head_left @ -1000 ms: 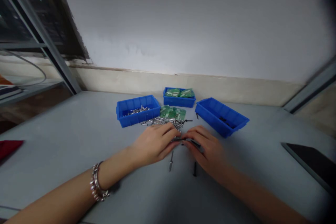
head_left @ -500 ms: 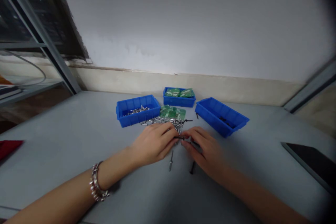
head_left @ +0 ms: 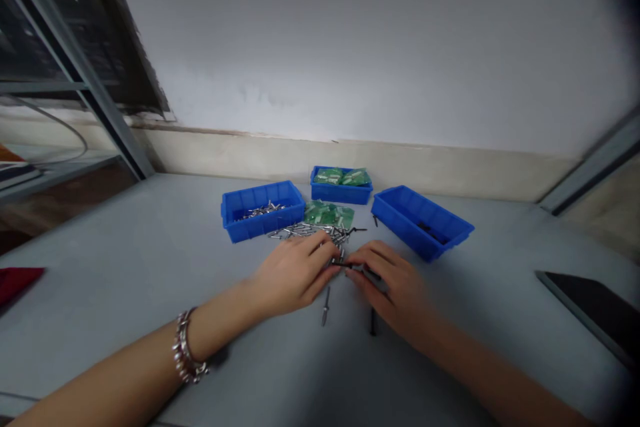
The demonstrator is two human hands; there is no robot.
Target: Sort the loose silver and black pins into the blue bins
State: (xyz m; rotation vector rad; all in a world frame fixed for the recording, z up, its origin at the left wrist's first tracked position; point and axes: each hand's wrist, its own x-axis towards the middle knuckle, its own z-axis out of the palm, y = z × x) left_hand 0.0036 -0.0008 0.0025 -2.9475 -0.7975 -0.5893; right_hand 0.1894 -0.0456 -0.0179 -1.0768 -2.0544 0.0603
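My left hand [head_left: 299, 273] pinches one end of a thin black screw [head_left: 343, 265] between thumb and fingertips. The other end lies at the fingertips of my right hand [head_left: 393, 283], whose thumb and fingers close on it. A second dark, slim piece [head_left: 371, 273] shows inside the right hand's grip; its kind is unclear. Below that hand, another black screw [head_left: 373, 322] points toward me, its upper end hidden by the fingers. Close by on the table lies a single silver rivet [head_left: 326, 307]. Just beyond my fingers is a pile of silver rivets [head_left: 310, 231], partly covered by the left hand.
A blue bin [head_left: 233, 230] with silver rivets stands at left. Another blue bin [head_left: 340, 195] behind holds green packets, and a green packet [head_left: 327, 214] lies before it. The right blue bin [head_left: 407, 230] contains dark pieces. A dark flat device [head_left: 590, 310] lies far right.
The black screw between my hands has shifted slightly, its right end now deeper in the right fingers. The dark screw below the right hand has moved a little right and stands straighter.
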